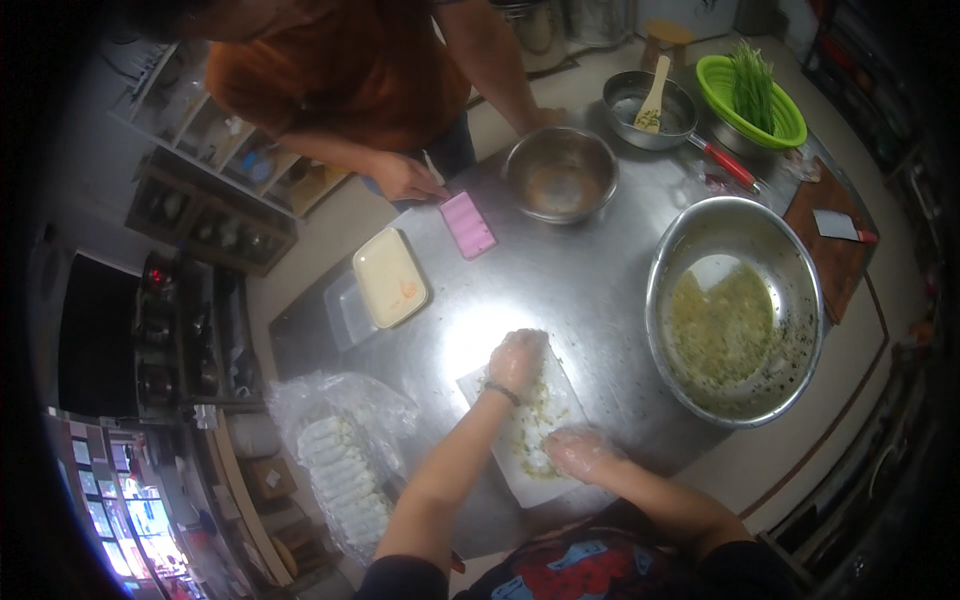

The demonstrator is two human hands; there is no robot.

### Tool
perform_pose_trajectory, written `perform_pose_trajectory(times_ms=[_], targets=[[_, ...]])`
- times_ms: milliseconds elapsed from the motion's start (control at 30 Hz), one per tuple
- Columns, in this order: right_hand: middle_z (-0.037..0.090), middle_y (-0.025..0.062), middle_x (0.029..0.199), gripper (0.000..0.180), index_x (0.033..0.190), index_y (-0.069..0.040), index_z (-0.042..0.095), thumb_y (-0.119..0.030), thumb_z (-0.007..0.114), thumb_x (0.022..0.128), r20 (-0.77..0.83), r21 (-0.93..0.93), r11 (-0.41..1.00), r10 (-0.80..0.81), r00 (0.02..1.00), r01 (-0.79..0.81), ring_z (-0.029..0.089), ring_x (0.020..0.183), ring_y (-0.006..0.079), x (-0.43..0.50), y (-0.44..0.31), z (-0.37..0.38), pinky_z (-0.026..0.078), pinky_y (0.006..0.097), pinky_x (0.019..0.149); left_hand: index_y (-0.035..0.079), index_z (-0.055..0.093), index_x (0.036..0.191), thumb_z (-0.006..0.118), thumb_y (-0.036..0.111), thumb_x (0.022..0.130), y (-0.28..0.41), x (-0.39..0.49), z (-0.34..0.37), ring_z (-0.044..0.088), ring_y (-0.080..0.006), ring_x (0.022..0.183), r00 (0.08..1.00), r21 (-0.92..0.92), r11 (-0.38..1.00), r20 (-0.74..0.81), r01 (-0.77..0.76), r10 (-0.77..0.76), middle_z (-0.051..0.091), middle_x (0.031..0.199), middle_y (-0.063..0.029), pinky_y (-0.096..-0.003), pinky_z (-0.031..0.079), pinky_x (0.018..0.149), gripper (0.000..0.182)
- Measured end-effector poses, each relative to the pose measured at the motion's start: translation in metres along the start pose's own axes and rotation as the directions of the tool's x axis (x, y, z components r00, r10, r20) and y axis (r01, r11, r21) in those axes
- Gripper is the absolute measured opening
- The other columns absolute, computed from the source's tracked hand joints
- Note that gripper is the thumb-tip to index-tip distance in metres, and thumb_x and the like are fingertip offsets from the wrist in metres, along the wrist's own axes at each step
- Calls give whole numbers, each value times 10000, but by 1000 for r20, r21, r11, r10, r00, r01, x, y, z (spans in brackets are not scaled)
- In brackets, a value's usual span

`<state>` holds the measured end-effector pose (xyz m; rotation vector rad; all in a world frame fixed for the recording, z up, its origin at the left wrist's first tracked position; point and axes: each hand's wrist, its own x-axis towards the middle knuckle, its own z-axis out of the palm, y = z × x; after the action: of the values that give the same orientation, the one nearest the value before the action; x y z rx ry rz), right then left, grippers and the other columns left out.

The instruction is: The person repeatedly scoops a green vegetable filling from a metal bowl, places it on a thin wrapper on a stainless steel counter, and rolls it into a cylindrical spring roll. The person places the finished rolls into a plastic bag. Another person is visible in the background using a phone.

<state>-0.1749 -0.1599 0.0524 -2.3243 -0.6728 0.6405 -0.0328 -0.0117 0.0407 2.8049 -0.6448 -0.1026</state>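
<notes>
A white rectangular board or sheet [536, 491] lies on the steel table before me, strewn with chopped greens and pale bits [541, 420]. My left hand [519, 361], in a thin clear plastic glove, is over its far end, with a dark bracelet at the wrist. My right hand [583, 454], gloved the same way, lies low at its near right side, against the scattered bits. The fingers of both hands are blurred or partly hidden, so any grip is unclear. To the right stands a large steel basin [735, 311] with a wet yellow-green chopped mix in it.
Plastic-wrapped white rolls [341, 472] lie left, near a cream tray [390, 277]. Across the steel table [592, 300], another person's hand [409, 178] is at a pink mould [469, 225], beside a steel bowl [562, 176]. A pan [630, 135], green colander [787, 135] and cleaver [836, 224] stand right.
</notes>
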Motion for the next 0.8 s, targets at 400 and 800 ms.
perform_pose_trajectory(times_ms=[400,800], targets=[[608,130,1093,202,973,-50,613,-127,484,839,253,-74,993,110,961,-94,576,1058,307,5,-15,-26,478,400,869,69,643,881,536,85,791,5,15,10,596,-293,937,977,36,979,70,199,-201,611,947,-141,-387,504,809,141],[593,124,1060,180,948,-66,606,-172,498,850,138,14,999,46,989,-49,591,994,320,-7,2,-4,480,421,829,89,632,911,653,136,747,-6,14,8,575,-273,974,998,-54,997,41,46,-44,607,1026,-78,-375,487,824,172]])
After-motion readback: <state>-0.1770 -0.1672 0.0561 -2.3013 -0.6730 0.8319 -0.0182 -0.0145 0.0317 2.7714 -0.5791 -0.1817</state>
